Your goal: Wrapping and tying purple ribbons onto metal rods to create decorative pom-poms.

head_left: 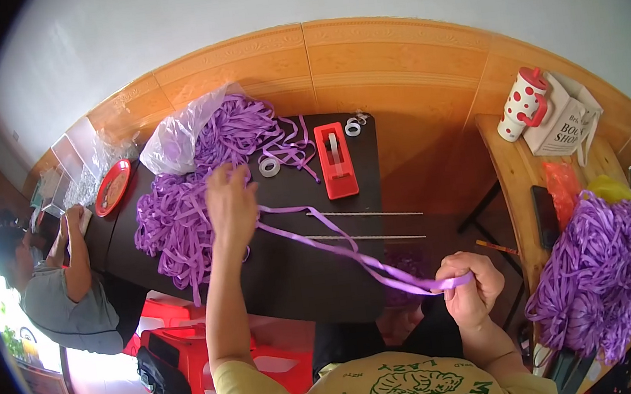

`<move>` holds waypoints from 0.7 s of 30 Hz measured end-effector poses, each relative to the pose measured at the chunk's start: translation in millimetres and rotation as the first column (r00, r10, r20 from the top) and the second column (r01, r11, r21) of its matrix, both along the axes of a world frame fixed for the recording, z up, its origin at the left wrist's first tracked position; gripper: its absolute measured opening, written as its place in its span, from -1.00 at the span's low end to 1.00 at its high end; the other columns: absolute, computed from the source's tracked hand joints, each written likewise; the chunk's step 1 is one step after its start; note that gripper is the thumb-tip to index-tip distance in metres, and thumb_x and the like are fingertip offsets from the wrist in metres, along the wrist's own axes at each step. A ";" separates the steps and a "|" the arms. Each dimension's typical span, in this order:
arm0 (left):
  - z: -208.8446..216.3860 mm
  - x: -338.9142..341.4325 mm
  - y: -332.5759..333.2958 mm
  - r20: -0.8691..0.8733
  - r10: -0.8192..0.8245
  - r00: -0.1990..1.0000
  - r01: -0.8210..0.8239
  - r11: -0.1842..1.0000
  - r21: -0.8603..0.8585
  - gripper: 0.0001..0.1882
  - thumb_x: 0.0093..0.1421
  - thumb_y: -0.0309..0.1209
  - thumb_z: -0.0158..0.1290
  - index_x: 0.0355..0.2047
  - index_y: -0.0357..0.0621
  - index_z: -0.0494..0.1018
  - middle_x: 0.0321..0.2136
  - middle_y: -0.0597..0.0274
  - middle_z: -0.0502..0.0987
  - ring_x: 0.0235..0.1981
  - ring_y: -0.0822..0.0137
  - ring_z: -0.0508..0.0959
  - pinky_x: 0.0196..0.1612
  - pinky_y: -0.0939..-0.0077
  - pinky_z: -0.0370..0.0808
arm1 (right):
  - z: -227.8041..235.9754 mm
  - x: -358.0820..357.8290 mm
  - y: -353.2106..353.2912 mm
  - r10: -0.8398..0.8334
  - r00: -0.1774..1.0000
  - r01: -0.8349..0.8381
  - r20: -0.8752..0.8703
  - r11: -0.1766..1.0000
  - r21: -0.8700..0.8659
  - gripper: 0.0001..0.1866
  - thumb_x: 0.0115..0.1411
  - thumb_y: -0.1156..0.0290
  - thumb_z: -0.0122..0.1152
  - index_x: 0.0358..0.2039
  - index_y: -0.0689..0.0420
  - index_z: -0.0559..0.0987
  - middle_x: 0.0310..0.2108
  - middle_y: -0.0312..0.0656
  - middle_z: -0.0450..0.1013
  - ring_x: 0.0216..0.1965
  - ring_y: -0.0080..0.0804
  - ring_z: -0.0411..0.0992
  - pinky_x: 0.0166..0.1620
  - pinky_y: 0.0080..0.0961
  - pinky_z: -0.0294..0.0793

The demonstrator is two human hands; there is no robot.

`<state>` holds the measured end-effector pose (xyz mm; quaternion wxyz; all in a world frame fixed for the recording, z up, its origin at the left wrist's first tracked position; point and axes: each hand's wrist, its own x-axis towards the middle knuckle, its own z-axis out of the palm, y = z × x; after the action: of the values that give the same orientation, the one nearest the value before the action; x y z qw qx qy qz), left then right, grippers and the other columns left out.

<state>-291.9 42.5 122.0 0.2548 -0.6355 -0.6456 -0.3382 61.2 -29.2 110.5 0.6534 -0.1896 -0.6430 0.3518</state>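
Note:
A large tangled heap of purple ribbon (178, 220) lies on the dark table, spreading up to a white plastic bag. Over its right side reaches my left hand (229, 207), fingers apart and slightly blurred, at the ribbon. From beside that hand, a doubled length of purple ribbon (337, 247) runs slackly across the table to the right. My right hand (475, 285) pinches the far end of this length between thumb and fingers, off the table's right edge. Two thin white sticks (380, 213) lie side by side under the ribbon, jutting past the edge.
A red tape dispenser (337, 165) and a tape roll (269, 167) sit on the table. At left, a person (76, 279) works near a red plate (114, 187). The wooden table at right bears a dotted tumbler (521, 105), tote bag (562, 122) and phone (545, 216), beside more purple ribbon (597, 274).

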 end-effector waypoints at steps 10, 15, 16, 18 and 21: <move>-33.4 119.3 -60.6 0.641 -0.596 0.483 0.821 0.564 -0.094 -0.73 0.05 -0.59 0.08 -0.18 -0.31 0.48 -0.23 0.01 0.51 -0.17 0.09 0.49 -0.12 0.33 0.44 | 9.2 24.9 -3.1 -0.135 0.989 0.118 0.063 0.966 0.229 -0.78 0.08 0.62 -0.05 -0.25 0.37 0.47 -0.75 -0.18 0.37 -0.76 -0.44 0.36 -0.64 -0.61 0.27; -16.7 183.1 -101.8 0.927 -0.333 -0.174 0.984 -0.037 0.172 -0.60 0.24 -0.32 0.00 -0.02 -0.38 0.36 -0.22 0.06 0.50 -0.19 0.25 0.50 -0.11 0.39 0.41 | 29.2 28.2 9.7 -0.465 0.828 0.311 0.313 0.846 0.433 -0.65 -0.09 0.64 -0.12 -0.28 0.31 0.55 -0.71 -0.16 0.38 -0.70 -0.39 0.37 -0.53 -0.50 0.36; -25.4 186.5 -104.8 0.973 -0.083 -0.217 0.969 -0.139 0.204 -0.70 0.26 -0.41 -0.01 -0.09 -0.39 0.42 -0.34 0.12 0.54 -0.30 0.33 0.54 -0.20 0.47 0.45 | 25.7 35.2 15.8 -0.439 0.856 0.337 0.273 0.874 0.351 -0.63 -0.07 0.73 -0.07 -0.19 0.36 0.53 -0.65 -0.17 0.40 -0.64 -0.44 0.39 -0.55 -0.59 0.34; -29.0 194.5 -104.4 0.964 0.080 -0.253 0.966 -0.024 0.256 -0.84 0.21 -0.53 0.02 -0.27 -0.39 0.52 -0.59 0.22 0.51 -0.52 0.48 0.48 -0.32 0.61 0.45 | 9.5 50.4 29.1 -0.478 0.870 0.478 0.116 0.878 0.029 -0.71 0.13 0.65 -0.09 -0.15 0.34 0.52 -0.64 -0.22 0.40 -0.64 -0.58 0.35 -0.56 -0.66 0.30; -42.9 184.5 -99.0 0.936 0.241 -0.258 0.966 0.060 0.251 -0.85 0.18 -0.55 0.04 -0.30 -0.39 0.53 -0.56 0.18 0.53 -0.51 0.45 0.51 -0.33 0.58 0.46 | -9.2 76.9 53.3 -0.460 0.878 0.385 -0.130 0.842 -0.379 -0.75 0.29 0.44 -0.04 -0.13 0.30 0.51 -0.65 -0.31 0.38 -0.69 -0.71 0.21 -0.61 -0.78 0.10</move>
<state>-107.3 -56.5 79.1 -0.7804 -0.4622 -0.2532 -0.3364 138.1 24.1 101.3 0.7378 -0.3983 -0.4392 0.3227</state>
